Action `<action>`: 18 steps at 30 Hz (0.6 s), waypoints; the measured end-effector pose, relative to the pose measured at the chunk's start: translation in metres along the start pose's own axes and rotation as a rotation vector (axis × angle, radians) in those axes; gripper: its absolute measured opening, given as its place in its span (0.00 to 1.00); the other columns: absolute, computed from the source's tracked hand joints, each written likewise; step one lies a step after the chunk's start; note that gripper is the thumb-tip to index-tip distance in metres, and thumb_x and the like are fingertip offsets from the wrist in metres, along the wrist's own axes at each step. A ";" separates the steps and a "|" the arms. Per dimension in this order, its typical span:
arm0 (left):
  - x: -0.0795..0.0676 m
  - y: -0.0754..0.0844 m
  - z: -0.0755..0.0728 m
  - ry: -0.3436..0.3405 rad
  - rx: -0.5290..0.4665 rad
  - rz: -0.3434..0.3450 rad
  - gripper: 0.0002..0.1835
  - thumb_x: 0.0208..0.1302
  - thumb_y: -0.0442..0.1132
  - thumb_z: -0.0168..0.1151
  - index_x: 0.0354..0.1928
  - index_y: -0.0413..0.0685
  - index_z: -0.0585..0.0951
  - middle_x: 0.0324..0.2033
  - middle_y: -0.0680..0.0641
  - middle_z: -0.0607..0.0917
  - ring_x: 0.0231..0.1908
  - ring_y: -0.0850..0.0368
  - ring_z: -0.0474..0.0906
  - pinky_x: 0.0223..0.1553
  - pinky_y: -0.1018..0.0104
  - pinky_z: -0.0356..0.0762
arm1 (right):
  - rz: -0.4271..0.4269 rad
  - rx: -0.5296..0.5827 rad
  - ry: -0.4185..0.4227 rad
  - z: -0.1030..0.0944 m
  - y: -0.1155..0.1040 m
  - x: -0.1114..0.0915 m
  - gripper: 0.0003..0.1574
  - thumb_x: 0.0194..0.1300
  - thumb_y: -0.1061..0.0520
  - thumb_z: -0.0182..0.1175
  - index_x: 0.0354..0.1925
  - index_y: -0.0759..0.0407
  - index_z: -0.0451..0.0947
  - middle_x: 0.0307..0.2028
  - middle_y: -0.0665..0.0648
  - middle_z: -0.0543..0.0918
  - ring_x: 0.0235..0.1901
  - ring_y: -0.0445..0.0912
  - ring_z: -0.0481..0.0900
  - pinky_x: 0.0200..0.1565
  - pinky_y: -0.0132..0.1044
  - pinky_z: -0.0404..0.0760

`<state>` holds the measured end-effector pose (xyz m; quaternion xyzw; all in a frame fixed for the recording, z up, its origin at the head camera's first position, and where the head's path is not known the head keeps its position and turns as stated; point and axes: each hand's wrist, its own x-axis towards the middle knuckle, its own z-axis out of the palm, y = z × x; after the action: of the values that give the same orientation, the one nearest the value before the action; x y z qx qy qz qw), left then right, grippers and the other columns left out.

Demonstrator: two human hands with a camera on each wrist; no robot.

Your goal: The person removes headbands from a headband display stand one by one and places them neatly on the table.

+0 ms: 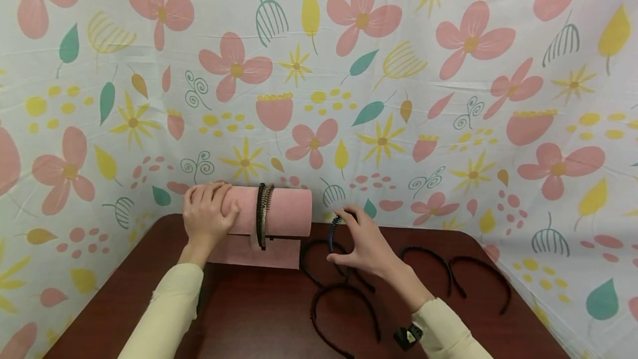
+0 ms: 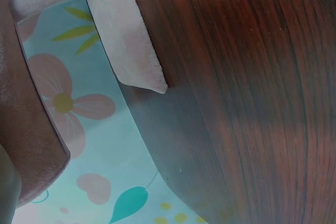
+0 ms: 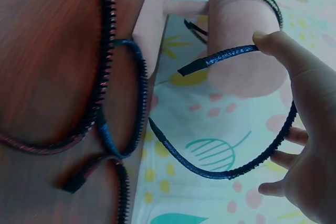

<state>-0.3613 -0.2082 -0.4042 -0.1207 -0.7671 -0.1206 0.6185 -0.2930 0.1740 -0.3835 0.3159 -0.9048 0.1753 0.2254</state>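
A pink headband stand (image 1: 291, 212), a padded roll on a flat base, lies across the back left of the table. My left hand (image 1: 205, 212) grips the roll's left end, fingers over the top and thumb on the front. Round the roll sit a black headband (image 1: 260, 215) and a gold one (image 1: 267, 201), side by side. Just off the stand's right end, my right hand (image 1: 368, 242) holds a glittery blue headband (image 3: 231, 173) between thumb and fingers. In the right wrist view its two open ends point toward the stand.
On the dark wooden table (image 1: 249, 314), a dark headband (image 1: 344, 287) lies in front of the right hand and another (image 1: 309, 270) by the stand's base. Two more, a left one (image 1: 431, 251) and a right one (image 1: 483, 259), lie farther right. A floral cloth (image 1: 319, 71) hangs behind.
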 end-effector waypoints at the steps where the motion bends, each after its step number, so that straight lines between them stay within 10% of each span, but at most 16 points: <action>1: 0.000 0.000 0.000 -0.001 0.000 0.000 0.26 0.58 0.57 0.50 0.44 0.46 0.87 0.43 0.43 0.87 0.47 0.40 0.80 0.58 0.39 0.70 | 0.005 0.000 0.001 0.000 0.001 -0.003 0.62 0.47 0.34 0.74 0.74 0.50 0.60 0.68 0.62 0.64 0.62 0.59 0.70 0.58 0.59 0.75; 18: -0.003 -0.001 0.001 -0.019 0.001 -0.012 0.27 0.59 0.57 0.49 0.45 0.48 0.87 0.44 0.43 0.87 0.49 0.40 0.80 0.60 0.41 0.68 | 0.128 0.017 -0.096 -0.004 0.015 -0.054 0.60 0.49 0.32 0.72 0.74 0.44 0.60 0.69 0.62 0.62 0.64 0.61 0.65 0.52 0.59 0.77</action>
<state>-0.3618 -0.2088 -0.4071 -0.1170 -0.7737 -0.1231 0.6103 -0.2643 0.2135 -0.4108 0.2674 -0.9313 0.1820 0.1675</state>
